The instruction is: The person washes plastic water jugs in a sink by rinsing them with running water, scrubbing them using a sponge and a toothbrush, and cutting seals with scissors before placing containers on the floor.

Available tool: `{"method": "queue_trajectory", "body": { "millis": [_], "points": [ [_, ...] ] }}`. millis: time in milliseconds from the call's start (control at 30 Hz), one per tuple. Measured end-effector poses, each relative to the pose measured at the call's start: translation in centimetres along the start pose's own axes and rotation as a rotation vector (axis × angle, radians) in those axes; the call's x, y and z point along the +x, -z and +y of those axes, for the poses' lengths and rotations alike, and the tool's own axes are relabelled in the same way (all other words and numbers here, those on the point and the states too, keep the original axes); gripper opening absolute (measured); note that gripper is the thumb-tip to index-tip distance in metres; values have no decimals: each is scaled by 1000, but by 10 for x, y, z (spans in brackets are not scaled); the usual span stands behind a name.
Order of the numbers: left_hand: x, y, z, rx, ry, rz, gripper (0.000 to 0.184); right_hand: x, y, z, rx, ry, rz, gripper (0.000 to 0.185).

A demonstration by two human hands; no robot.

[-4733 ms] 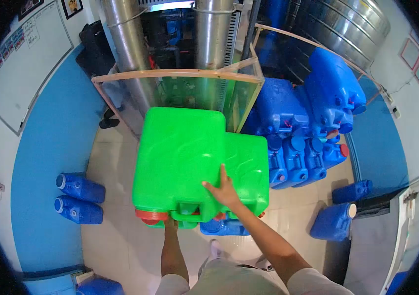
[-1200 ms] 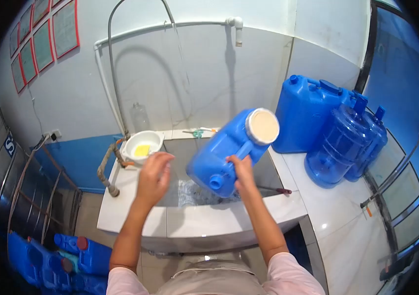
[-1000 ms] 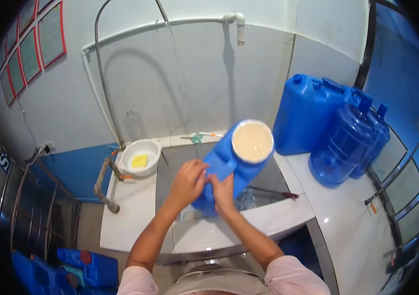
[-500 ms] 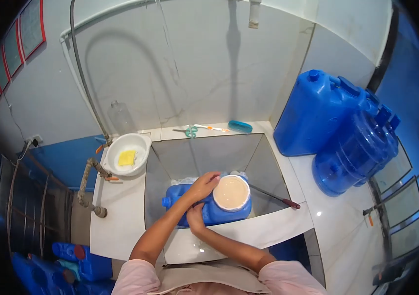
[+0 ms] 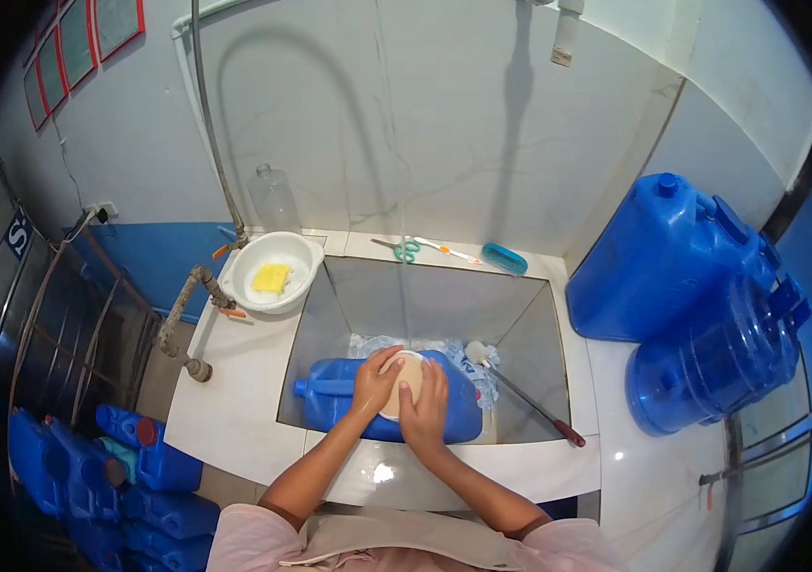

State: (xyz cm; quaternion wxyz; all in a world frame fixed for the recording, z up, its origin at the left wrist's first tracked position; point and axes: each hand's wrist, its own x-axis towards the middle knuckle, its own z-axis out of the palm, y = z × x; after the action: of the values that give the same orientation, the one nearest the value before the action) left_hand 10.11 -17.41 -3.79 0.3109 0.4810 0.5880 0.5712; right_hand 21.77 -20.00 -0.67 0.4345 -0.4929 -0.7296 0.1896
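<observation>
A blue jerrycan (image 5: 334, 405) lies on its side in the grey tiled sink (image 5: 497, 310), its capped spout toward the left. Above it, a round beige piece with a white rim (image 5: 409, 386) is held between both hands; I cannot tell whether it is a tub or a lid. My left hand (image 5: 377, 381) grips its left edge, thumb over the face. My right hand (image 5: 425, 408) closes on the right edge, fingers pointing away from me. A thin stream of water (image 5: 404, 296) falls right at the far rim. The piece's underside is hidden.
A long-handled brush (image 5: 530, 405) leans across the sink's right side. Left of the sink stands a white basin (image 5: 277, 300) with a yellow sponge (image 5: 271, 277). Scissors (image 5: 406, 251), a toothbrush (image 5: 446, 251) and a teal brush (image 5: 504, 258) line the back ledge. Large blue containers (image 5: 654, 257) stand right.
Both hands have left the jerrycan's left half and now hold the round piece, which has shifted left and tilted. The head view has also shifted.
</observation>
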Motion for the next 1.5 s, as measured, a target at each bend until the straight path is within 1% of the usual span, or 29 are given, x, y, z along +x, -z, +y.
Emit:
{"method": "queue_trajectory", "body": {
  "millis": [167,233,267,333,367,400,433,467,500,533,567,633,667,700,733,767,800,833,900,933,1000,1033,1100,1133,1200,1233,1300,1433,1500],
  "points": [
    [-25,1,-15,-201,156,151,29,14,-13,9,-2,33,92,34],
    [-44,5,-13,67,159,204,36,32,-4,13,87,42,-123,30],
    [-54,12,-11,70,163,210,36,47,-2,18,92,42,-130,30],
    [-74,30,-1,220,332,-20,52,84,-9,32,190,93,-792,28],
    [-81,35,22,222,342,-19,52,103,-22,34,234,121,-1007,26],
    [-81,40,54,404,308,-158,58,117,-37,38,278,150,-1220,23],
    [-73,42,72,585,265,-295,64,124,-53,42,280,152,-1222,23],
    [-61,38,78,587,266,-295,64,128,-70,46,555,-99,-1226,24],
    [-49,30,84,725,-75,-263,66,129,-78,48,822,-355,-1206,24],
    [-39,24,89,849,-425,-221,69,131,-75,47,877,-426,-983,22],
    [-28,20,88,850,-433,-212,69,135,-72,49,874,-415,-983,22],
    [-4,16,80,803,-465,-559,72,146,-67,74,1007,-769,-648,24],
    [2,18,86,891,-386,-657,68,155,-62,90,898,-723,-561,23],
    [5,16,84,894,-398,-654,68,164,-57,107,792,-681,-472,22],
    [4,14,78,912,-213,-540,63,179,-57,120,799,-673,-462,22],
    [3,12,70,921,-29,-422,58,195,-58,131,599,-540,-433,21],
    [4,18,50,975,16,-487,59,209,-62,141,395,-407,-401,20],
    [8,28,31,1030,60,-550,61,222,-73,150,400,-399,-393,20],
    [1,45,59,1089,408,-614,52,251,-97,160,107,158,-248,21],
    [-1,47,67,1097,405,-611,52,260,-105,156,114,160,-242,21],
    [4,49,78,936,39,-398,47,284,-122,142,-100,222,-261,21],
    [13,42,83,943,40,-390,47,291,-134,143,-91,227,-261,21],
    [33,24,91,538,-748,-316,39,303,-155,142,-272,104,-421,17],
    [32,27,85,545,-749,-314,39,305,-163,141,-266,108,-420,17],
    [25,28,72,634,-233,-549,43,306,-166,142,-415,85,-464,20],
    [28,31,69,630,-232,-560,43,307,-164,143,-418,74,-464,20],
    [29,36,69,1026,589,-728,48,302,-151,143,-500,78,-495,21],
    [28,54,95,1041,744,-842,52,280,-88,143,-409,-29,-518,22],
    [19,49,72,636,-203,-324,49,260,-62,155,-123,-434,-719,21]
  ]
}}
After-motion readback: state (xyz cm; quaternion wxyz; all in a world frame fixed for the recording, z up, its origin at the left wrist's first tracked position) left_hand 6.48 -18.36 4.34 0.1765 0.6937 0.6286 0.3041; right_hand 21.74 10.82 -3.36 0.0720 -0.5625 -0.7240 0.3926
